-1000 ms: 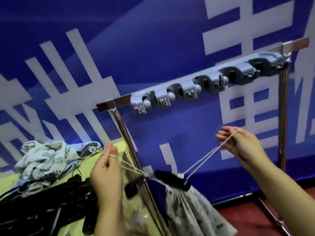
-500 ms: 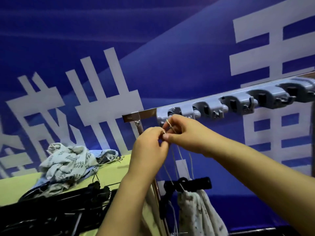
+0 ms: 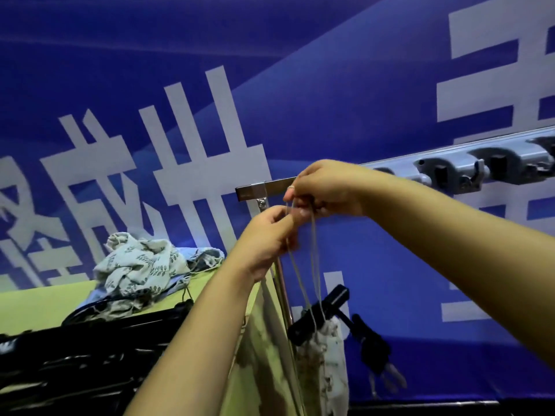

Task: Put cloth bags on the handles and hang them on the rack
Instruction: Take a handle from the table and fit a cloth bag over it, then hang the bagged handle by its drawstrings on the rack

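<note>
**Drawstring held at the left end of the rack rail**

Nearest, along the lower left: dark handles [image 3: 90, 352] piled on the yellow-green bench [image 3: 36, 301], close to its front edge. Just off the bench's right edge, hanging low: a black handle [image 3: 318, 316] with a cloth bag [image 3: 327, 355] gathered over it, suspended by a pale drawstring [image 3: 303, 274] running up to both hands. Bag mouth cinched around the handle; lower part of the bag draped beside the rack's upright post [image 3: 282, 283].

Left hand [image 3: 267, 235]: fingers curled, thumb and fingertips pinching the drawstring near its top. Right hand [image 3: 327, 187]: just above and touching the left, fingers curled, pinching the same drawstring at the loop end, directly in front of the rail [image 3: 270, 185].

Farther back on the bench, toward its rear edge: a crumpled heap of leaf-print cloth bags [image 3: 141, 262].

Behind the hands: rack rail extending right, carrying grey clips [image 3: 450, 172], the clips in view unoccupied; leftmost clips hidden by the right hand. Blue banner [image 3: 300, 70] with white characters at the far back.
</note>
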`<state>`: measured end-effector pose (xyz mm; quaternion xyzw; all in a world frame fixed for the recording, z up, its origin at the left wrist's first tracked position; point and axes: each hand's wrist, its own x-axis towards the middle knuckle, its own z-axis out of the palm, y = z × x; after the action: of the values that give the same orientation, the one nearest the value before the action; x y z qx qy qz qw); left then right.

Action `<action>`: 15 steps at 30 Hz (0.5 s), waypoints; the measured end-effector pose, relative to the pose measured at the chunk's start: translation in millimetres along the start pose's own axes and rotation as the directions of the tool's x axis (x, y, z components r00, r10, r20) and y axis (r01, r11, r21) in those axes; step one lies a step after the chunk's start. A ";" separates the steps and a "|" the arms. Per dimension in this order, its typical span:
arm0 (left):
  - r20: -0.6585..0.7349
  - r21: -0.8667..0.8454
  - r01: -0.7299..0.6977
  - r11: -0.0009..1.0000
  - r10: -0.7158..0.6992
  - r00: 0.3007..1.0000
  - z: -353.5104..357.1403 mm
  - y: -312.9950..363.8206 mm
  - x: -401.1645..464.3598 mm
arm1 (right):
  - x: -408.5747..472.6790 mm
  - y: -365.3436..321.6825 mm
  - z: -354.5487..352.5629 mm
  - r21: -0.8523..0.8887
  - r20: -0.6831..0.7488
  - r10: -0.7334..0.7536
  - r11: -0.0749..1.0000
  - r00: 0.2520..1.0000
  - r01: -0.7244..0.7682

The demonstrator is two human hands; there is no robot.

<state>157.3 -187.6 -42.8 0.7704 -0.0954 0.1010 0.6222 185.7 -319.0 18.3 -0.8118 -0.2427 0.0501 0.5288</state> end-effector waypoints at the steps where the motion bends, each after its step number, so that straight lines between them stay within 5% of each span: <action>1: -0.005 -0.011 0.010 1.000 -0.010 1.000 -4.8 -1.1 1.1 | 3.5 -0.4 -3.8 0.046 -0.007 0.028 0.999 1.000 -0.027; 5: -0.002 -0.148 0.060 0.987 -0.060 0.998 -18.8 0.3 7.3 | 16.8 7.0 -16.8 0.141 -0.065 0.102 0.986 0.993 -0.092; 9: -0.118 -0.123 0.111 0.986 -0.125 0.985 -11.5 -4.2 25.3 | 23.1 13.8 -11.1 -0.243 -0.159 -0.004 0.969 0.987 -0.035; 12: -0.182 0.075 0.174 0.982 -0.159 0.970 2.4 -19.7 33.9 | 21.7 20.6 -4.7 -0.570 -0.094 -0.063 0.822 0.994 -0.002; 15: -0.126 0.162 0.178 0.971 -0.158 0.979 15.3 -28.8 25.2 | 23.3 35.3 -2.8 -0.636 -0.068 -0.054 0.772 0.996 -0.002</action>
<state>190.0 -197.1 -66.1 0.8198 0.0145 0.0989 0.5638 219.2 -322.4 -7.5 -0.9405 -0.2344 -0.0755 0.2340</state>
